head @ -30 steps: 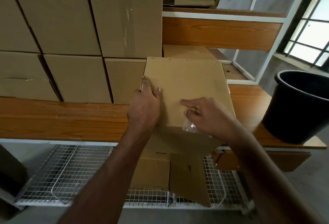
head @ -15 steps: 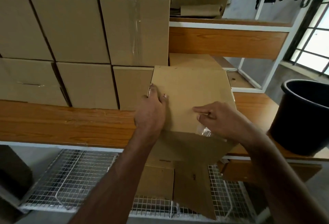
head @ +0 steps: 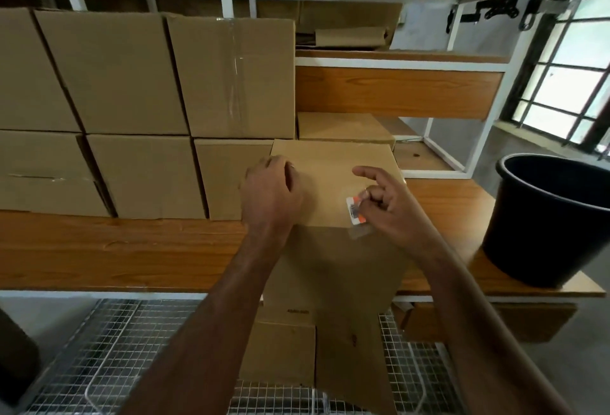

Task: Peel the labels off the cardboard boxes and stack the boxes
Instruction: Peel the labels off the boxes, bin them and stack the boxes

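Right hand [head: 392,206] pinches label [head: 355,210] over box [head: 333,180]; left hand [head: 270,193] steadies it.

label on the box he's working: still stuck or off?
Mostly off: right hand pinches the label, lifted above the cardboard box; its clear lower edge may still touch.

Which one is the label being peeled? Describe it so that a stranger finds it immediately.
Start at the wooden shelf, then the cardboard box at its front edge between the two hands. The label is at that box's right side, pinched by the right hand. It is the only white and orange thing among brown cardboard.
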A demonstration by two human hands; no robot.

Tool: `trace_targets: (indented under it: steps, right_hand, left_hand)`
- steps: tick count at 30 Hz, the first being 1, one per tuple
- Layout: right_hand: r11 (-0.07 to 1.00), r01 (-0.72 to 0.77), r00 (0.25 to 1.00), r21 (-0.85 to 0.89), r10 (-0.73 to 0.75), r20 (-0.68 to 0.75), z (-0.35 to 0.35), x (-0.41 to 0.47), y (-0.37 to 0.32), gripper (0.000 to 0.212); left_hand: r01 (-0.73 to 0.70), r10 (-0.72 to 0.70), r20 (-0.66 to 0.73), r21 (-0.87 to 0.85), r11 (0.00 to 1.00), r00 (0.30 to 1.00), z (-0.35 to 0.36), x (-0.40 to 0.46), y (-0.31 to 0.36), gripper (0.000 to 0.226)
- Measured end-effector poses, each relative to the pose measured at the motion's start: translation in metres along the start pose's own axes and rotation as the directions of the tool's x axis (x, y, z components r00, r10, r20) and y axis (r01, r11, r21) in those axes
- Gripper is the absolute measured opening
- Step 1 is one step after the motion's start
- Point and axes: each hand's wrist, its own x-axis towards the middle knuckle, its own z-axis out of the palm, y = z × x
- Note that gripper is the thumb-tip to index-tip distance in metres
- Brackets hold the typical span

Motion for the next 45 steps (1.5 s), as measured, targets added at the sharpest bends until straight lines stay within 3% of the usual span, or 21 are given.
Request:
trace_targets:
  steps: [5,9,16,23,26,29,35,38,42,45]
  right_hand:
    - [0.988,-0.016,0.994,0.150,0.033,-0.108,-0.006,0.002,0.000,0.032]
    - [0.975,0.037,0.972,0.221,0.016,-0.233,-0.006,0.008,-0.002,0.013]
    - [0.925,-0.070,0.923,0.373,0.201,-0.327,-0.020,0.009,-0.009,0.014]
    - [0.627,-0.171,0.838,0.760,0.498,-0.223,-0.055,-0.002,-0.006,0.009]
    - [0.469,-0.138,0.789,0.872,0.585,-0.190,-0.079,-0.012,0.007,0.014]
    - [0.403,-0.083,0.739,0.912,0.639,-0.215,-0.110,-0.026,0.021,0.018]
    - [0.468,0.057,0.662,0.882,0.643,-0.384,-0.189,-0.047,0.062,0.019]
    - [0.598,0.103,0.678,0.795,0.542,-0.496,-0.240,-0.052,0.086,0.022]
    - [0.930,0.011,0.641,0.369,0.276,-0.716,-0.307,-0.045,0.118,0.028]
    - [0.983,-0.177,0.598,0.048,0.146,-0.788,-0.348,-0.035,0.139,0.022]
  left_hand:
    - [-0.146,0.143,-0.085,-0.028,0.989,0.986,0.009,-0.016,0.000,0.041]
    - [-0.111,0.109,-0.053,-0.037,0.993,0.993,0.014,-0.030,0.003,0.044]
    - [-0.131,0.121,0.177,0.050,0.990,0.977,0.013,-0.013,0.008,0.027]
    - [-0.193,0.222,0.142,-0.190,0.963,0.965,0.021,-0.010,0.057,0.028]
    - [-0.172,0.246,0.152,-0.383,0.908,0.957,0.027,-0.012,0.096,0.025]
    - [-0.149,0.270,0.181,-0.497,0.855,0.946,0.040,-0.018,0.137,0.025]
    - [-0.143,0.338,0.234,-0.591,0.794,0.912,0.091,-0.022,0.210,0.022]
    - [-0.141,0.353,0.236,-0.619,0.773,0.905,0.124,-0.021,0.253,0.022]
    - [-0.139,0.364,0.271,-0.602,0.787,0.891,0.168,-0.017,0.310,0.024]
    - [-0.137,0.363,0.274,-0.598,0.789,0.891,0.196,-0.009,0.342,0.024]
